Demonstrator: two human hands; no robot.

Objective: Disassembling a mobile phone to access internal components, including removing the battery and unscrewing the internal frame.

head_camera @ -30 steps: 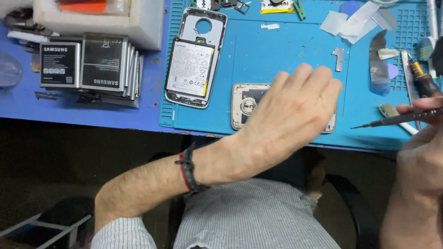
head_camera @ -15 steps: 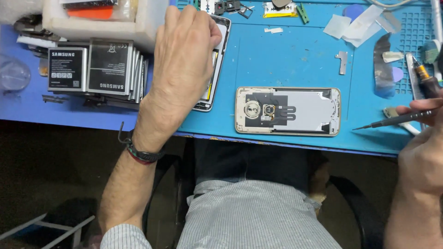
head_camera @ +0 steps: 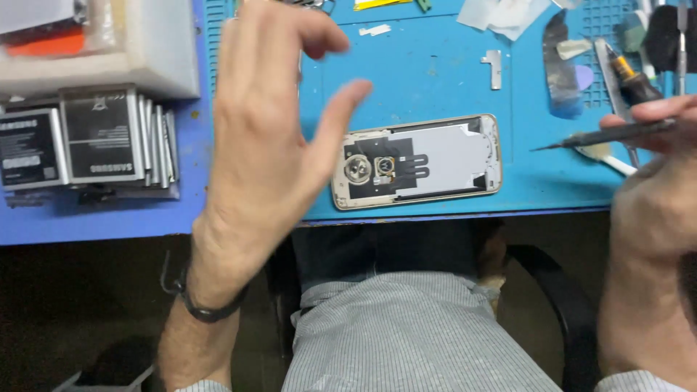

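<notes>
Left hand [head_camera: 265, 138]: raised above the tabletop [head_camera: 435, 65], fingers [head_camera: 341, 116] spread, holding nothing.
Right hand [head_camera: 653, 210]: fingers closed on a thin tool [head_camera: 602, 135], tip pointing left.
Phone [head_camera: 417, 161]: opened, lying flat on the blue mat, just right of the left thumb and well left of the tool tip.
Batteries [head_camera: 94, 138]: stacked left of the left hand.
Handling note: best to steady the phone's frame with the free fingers, bring the tip in low, and work only at the edge.
</notes>
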